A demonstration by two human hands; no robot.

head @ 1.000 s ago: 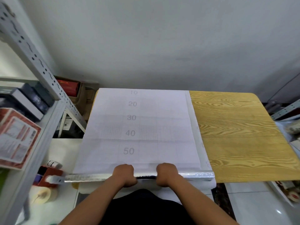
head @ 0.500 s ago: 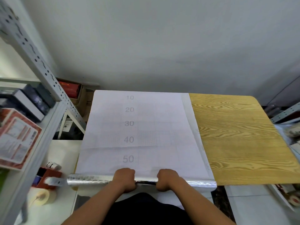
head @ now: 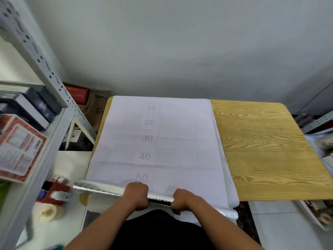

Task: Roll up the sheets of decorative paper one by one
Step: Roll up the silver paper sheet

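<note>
Roll (head: 100, 188) of silvery decorative paper, one, started at the near edge of the desk (head: 266, 150), long axis running left to right across the person and slightly skewed (left end farther, right end nearer and lower). Hands, two: left hand (head: 137, 195) and right hand (head: 182, 200) both curled over the roll near its middle and gripping it, about equally near, with the unrolled sheet (head: 158, 141) lying flat straight ahead of them toward the wall, numerals 10 to 50 printed up its backing. Further sheets, at least one, judged from edges showing under its right side; exact count cannot be told.
</note>
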